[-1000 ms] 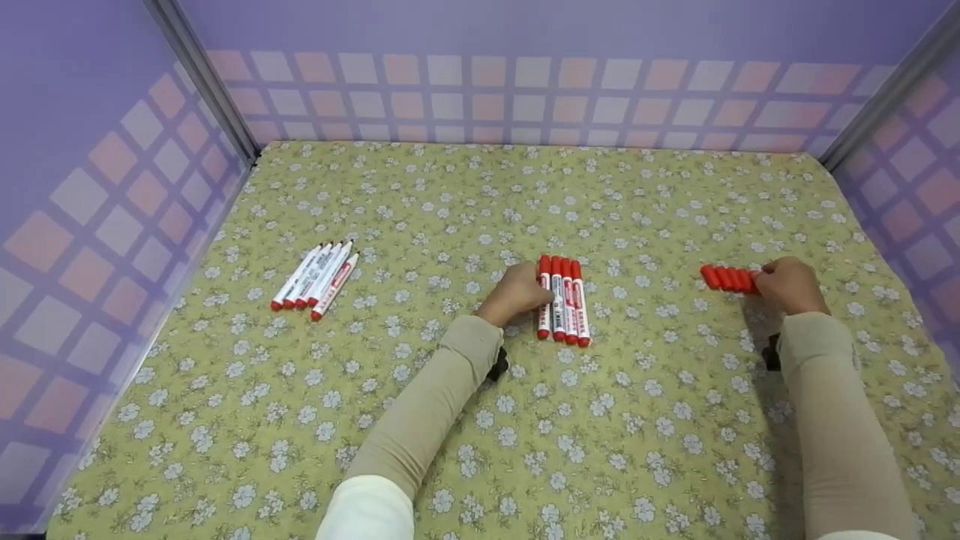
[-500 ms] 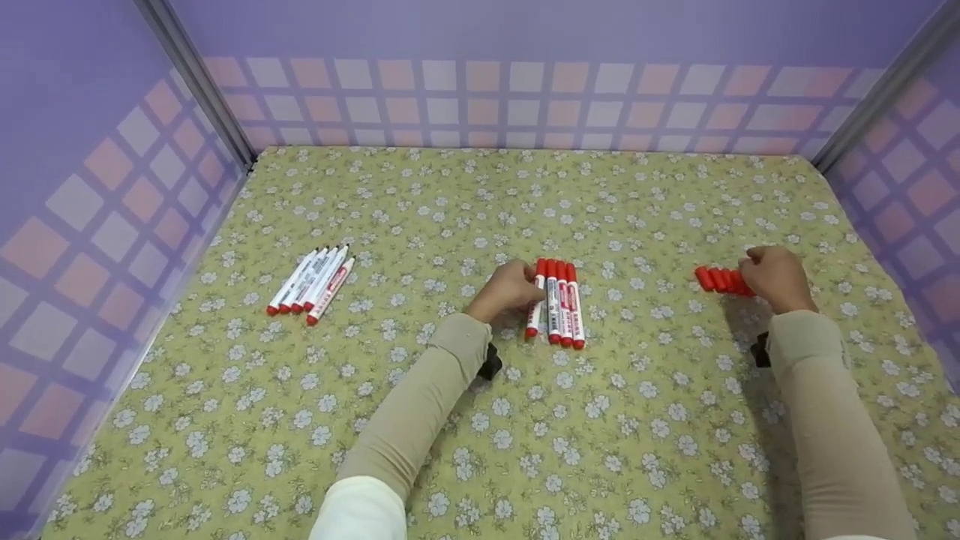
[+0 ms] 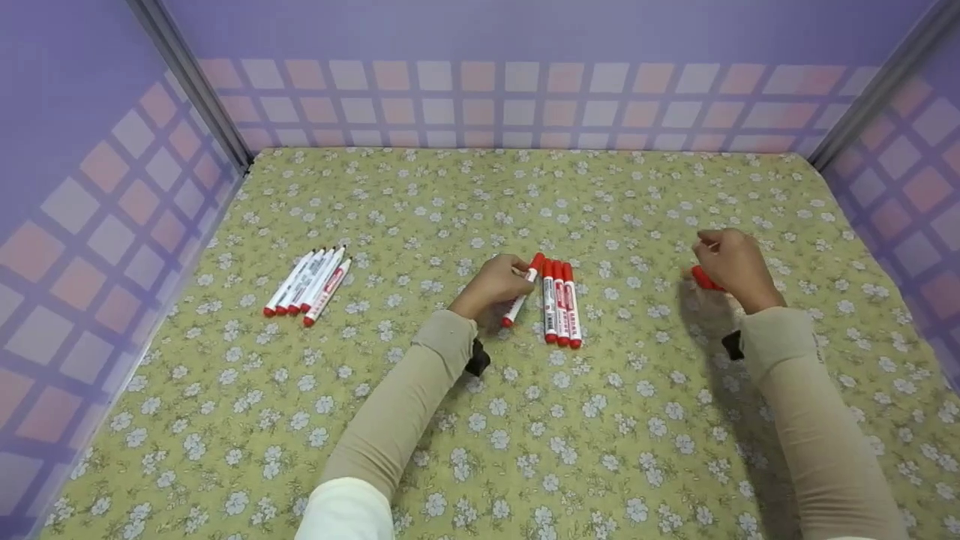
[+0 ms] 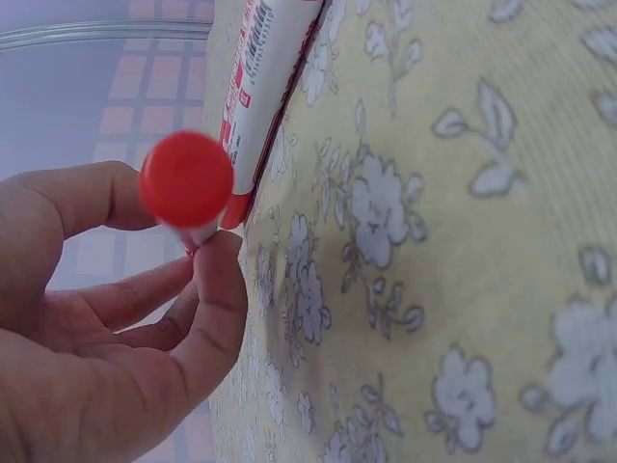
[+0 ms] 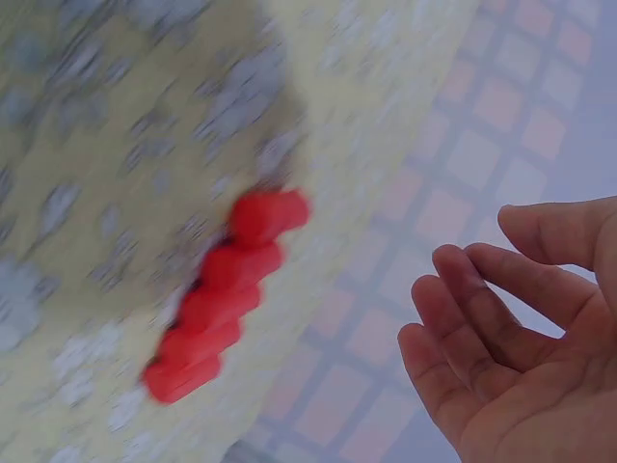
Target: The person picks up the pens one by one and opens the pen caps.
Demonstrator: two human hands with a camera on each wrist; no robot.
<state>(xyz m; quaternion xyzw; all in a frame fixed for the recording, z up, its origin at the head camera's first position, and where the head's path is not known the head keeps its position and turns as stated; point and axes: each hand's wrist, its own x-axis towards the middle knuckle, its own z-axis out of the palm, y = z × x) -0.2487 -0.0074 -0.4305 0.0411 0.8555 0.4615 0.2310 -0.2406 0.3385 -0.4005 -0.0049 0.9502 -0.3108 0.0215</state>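
My left hand (image 3: 495,285) pinches one red-capped white marker (image 3: 523,289) and holds it tilted, just left of a row of three like markers (image 3: 561,304) lying on the floral cloth. In the left wrist view the thumb and fingers of my left hand (image 4: 116,318) grip that marker (image 4: 186,178), whose red end faces the camera, beside a lying marker (image 4: 265,77). My right hand (image 3: 731,259) hovers over a row of loose red caps (image 3: 701,279). The right wrist view is blurred and shows my right hand (image 5: 521,338) with relaxed fingers, holding nothing, apart from the caps (image 5: 222,294).
Several uncapped white markers (image 3: 307,281) lie side by side at the left of the cloth (image 3: 525,420). Purple checkered walls (image 3: 480,97) close in the back and both sides.
My left hand has lifted the leftmost marker out of the row of four and tilted it. My right hand has risen off the red caps and shifted left.
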